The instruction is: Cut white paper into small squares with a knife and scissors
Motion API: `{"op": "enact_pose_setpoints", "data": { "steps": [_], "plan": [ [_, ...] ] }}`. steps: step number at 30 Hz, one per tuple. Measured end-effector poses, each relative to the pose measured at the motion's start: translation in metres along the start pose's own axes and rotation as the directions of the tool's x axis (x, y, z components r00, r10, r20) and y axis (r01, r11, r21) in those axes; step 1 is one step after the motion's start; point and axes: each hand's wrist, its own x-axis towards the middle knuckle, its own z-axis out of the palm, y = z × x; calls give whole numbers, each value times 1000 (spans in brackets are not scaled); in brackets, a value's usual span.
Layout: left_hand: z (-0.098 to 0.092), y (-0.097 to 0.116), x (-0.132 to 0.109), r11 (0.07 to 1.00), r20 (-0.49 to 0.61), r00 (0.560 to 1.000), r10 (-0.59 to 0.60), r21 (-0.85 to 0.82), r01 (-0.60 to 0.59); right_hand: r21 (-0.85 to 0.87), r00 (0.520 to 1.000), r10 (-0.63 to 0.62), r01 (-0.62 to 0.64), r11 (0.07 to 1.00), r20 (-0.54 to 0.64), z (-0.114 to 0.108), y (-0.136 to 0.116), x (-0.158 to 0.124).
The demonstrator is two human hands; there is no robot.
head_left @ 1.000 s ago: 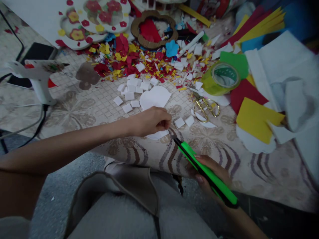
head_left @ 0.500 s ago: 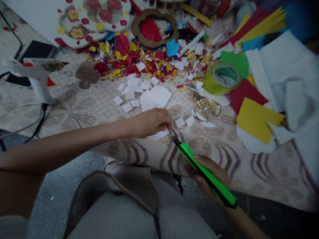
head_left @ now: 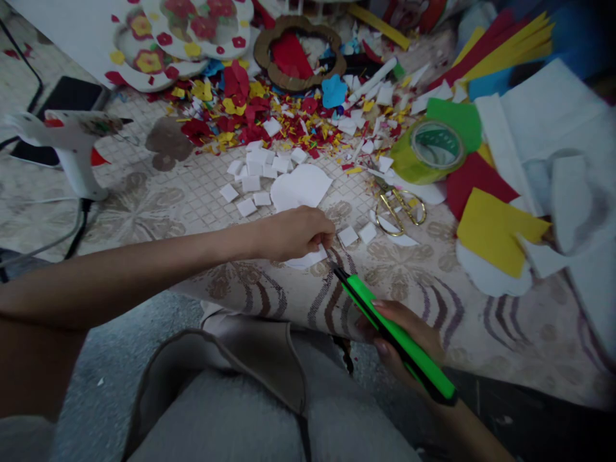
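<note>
My right hand [head_left: 409, 333] is wrapped round a green and black utility knife [head_left: 380, 314], its tip pointing up and left towards my other hand. Close to that tip, my left hand [head_left: 305, 232] is closed, fingers curled down at the edge of a white foam piece [head_left: 308, 260] lying on the table. The fingers hide part of this piece. Just beyond my left hand lies a larger white scalloped foam shape [head_left: 301, 186]. Small white foam squares [head_left: 251, 184] are gathered to its left, and two more squares [head_left: 348, 236] lie right of my fingers.
Gold-handled scissors [head_left: 399, 208] and a roll of yellow tape [head_left: 428, 151] lie to the right, near coloured foam sheets [head_left: 500, 231]. A white glue gun [head_left: 72, 151] stands at left with its cable. Colourful scraps [head_left: 289, 131] and flower-decorated frames [head_left: 192, 38] spread across the back.
My left hand and forearm have shifted slightly up, away from me. The utility knife in my right hand has hardly moved.
</note>
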Motion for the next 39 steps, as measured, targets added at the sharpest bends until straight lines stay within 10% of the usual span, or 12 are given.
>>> {"op": "enact_pose_setpoints", "data": {
  "steps": [39],
  "plan": [
    [-14, 5, 17, 992, 182, 978, -97, 97, 80, -308, 984, -126, 160, 938, 128, 41, -24, 29]
  ]
}}
